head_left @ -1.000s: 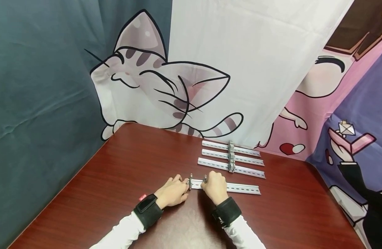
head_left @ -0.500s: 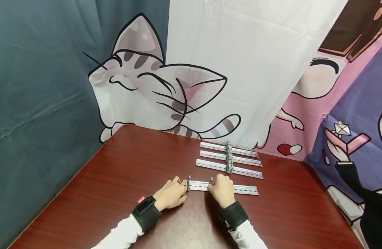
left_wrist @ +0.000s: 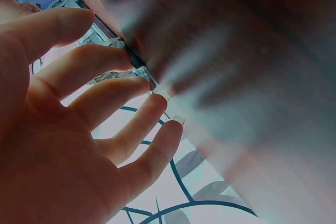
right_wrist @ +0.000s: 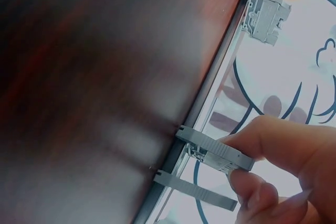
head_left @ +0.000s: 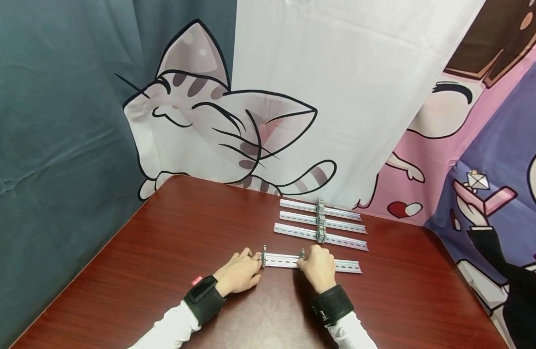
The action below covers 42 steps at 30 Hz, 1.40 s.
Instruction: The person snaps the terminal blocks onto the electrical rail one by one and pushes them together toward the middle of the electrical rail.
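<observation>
A slotted metal DIN rail (head_left: 283, 261) lies across the table before me. Thumb and index finger of my right hand (head_left: 318, 269) pinch a grey terminal block (right_wrist: 218, 149) seated on it. Another grey piece (right_wrist: 197, 190) stands close beside that block in the right wrist view; the hand covers it in the head view. At the rail's left end a further terminal block (head_left: 264, 256) stands upright. My left hand (head_left: 240, 271) holds its loosely bent fingers (left_wrist: 113, 90) against that end; whether they touch block, rail or both is hard to tell.
Behind the working rail, three more DIN rails (head_left: 294, 231) lie roughly parallel, with grey terminal blocks (head_left: 321, 220) lined up near their middles. The brown table (head_left: 185, 232) backs onto a printed cloth (head_left: 272, 58). Black bands wrap both wrists.
My right hand has slid to the right along the rail, carrying the pinched terminal block farther from the left-end block. My left hand stays at the rail's end. The head view shifts slightly.
</observation>
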Each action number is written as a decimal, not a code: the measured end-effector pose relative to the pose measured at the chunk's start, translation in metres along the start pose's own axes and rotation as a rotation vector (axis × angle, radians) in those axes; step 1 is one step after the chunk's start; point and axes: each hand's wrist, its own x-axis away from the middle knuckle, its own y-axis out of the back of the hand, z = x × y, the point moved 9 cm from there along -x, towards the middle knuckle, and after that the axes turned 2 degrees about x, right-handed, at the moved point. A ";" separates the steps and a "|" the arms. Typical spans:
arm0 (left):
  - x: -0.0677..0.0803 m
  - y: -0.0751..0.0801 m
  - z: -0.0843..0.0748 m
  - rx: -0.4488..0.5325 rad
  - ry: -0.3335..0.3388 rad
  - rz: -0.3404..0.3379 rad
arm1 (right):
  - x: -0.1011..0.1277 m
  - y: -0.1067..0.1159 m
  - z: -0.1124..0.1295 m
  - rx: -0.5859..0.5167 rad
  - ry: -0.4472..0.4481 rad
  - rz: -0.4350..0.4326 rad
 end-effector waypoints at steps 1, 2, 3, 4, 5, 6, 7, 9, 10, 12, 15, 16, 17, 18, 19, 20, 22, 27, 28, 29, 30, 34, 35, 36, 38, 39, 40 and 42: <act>0.000 0.000 0.000 -0.006 -0.003 -0.004 | 0.000 0.000 0.000 -0.001 0.001 0.003; -0.001 0.000 0.000 -0.013 -0.006 -0.007 | -0.001 0.001 -0.001 -0.001 -0.001 0.008; -0.001 0.000 0.001 -0.020 -0.008 -0.010 | -0.001 0.001 -0.002 -0.001 -0.005 0.014; -0.001 -0.001 0.001 -0.020 -0.008 -0.012 | -0.001 0.001 -0.002 -0.001 -0.009 0.017; -0.002 -0.001 0.002 -0.020 -0.008 -0.013 | -0.001 0.001 -0.003 0.001 -0.012 0.021; -0.002 -0.002 0.002 -0.019 -0.007 -0.012 | -0.001 0.001 -0.003 0.002 -0.016 0.025; -0.002 -0.002 0.003 -0.018 -0.006 -0.012 | -0.001 0.001 -0.004 0.003 -0.019 0.028; -0.002 -0.003 0.004 -0.014 -0.005 -0.010 | -0.001 0.001 -0.005 0.002 -0.024 0.037; -0.002 -0.003 0.004 -0.012 -0.005 -0.009 | -0.001 0.001 -0.005 0.000 -0.027 0.041; -0.002 -0.004 0.003 -0.009 -0.007 -0.009 | 0.000 0.001 -0.007 -0.001 -0.037 0.046; -0.002 -0.004 0.003 -0.010 -0.010 -0.010 | 0.000 0.000 -0.007 -0.001 -0.052 0.054; -0.002 -0.004 0.003 -0.009 -0.011 -0.010 | 0.000 0.000 -0.007 0.000 -0.054 0.054; -0.001 -0.004 0.003 -0.009 -0.012 -0.011 | 0.000 0.000 -0.007 0.002 -0.056 0.053; -0.001 -0.005 0.003 -0.008 -0.012 -0.010 | 0.000 0.000 -0.007 0.001 -0.057 0.054; -0.001 -0.005 0.003 -0.009 -0.013 -0.010 | 0.000 0.000 -0.007 0.002 -0.058 0.052; -0.001 -0.004 0.003 -0.007 -0.014 -0.012 | 0.000 0.000 -0.007 0.003 -0.058 0.049; -0.001 -0.004 0.004 -0.005 -0.013 -0.011 | 0.000 0.000 -0.007 0.003 -0.062 0.044; -0.001 -0.002 0.003 0.005 -0.014 -0.008 | 0.000 0.002 -0.006 0.009 -0.063 0.018; -0.001 -0.001 0.003 0.009 -0.014 -0.006 | 0.000 0.003 -0.006 0.011 -0.064 0.012; 0.000 -0.001 0.002 0.010 -0.014 -0.003 | 0.000 0.003 -0.006 0.014 -0.063 0.007; 0.000 -0.001 0.002 0.010 -0.014 -0.001 | 0.000 0.003 -0.006 0.015 -0.065 0.005; 0.001 0.000 0.002 0.024 -0.004 0.010 | 0.000 0.006 -0.003 0.044 -0.072 -0.019; 0.001 0.000 0.002 0.024 -0.003 0.011 | 0.001 0.008 0.000 0.047 -0.067 -0.028; 0.001 0.000 0.002 0.025 -0.001 0.012 | 0.001 0.009 0.003 0.049 -0.061 -0.036; 0.001 0.000 0.002 0.025 0.004 0.016 | 0.000 0.011 0.013 0.035 -0.036 -0.036; 0.001 0.000 0.002 0.020 0.005 0.016 | 0.000 0.010 0.021 0.016 -0.023 -0.023; 0.000 0.000 0.002 0.017 0.006 0.017 | -0.001 0.008 0.029 -0.004 -0.003 -0.010; 0.000 0.000 0.001 0.014 0.005 0.017 | -0.001 0.003 0.046 -0.045 0.037 0.031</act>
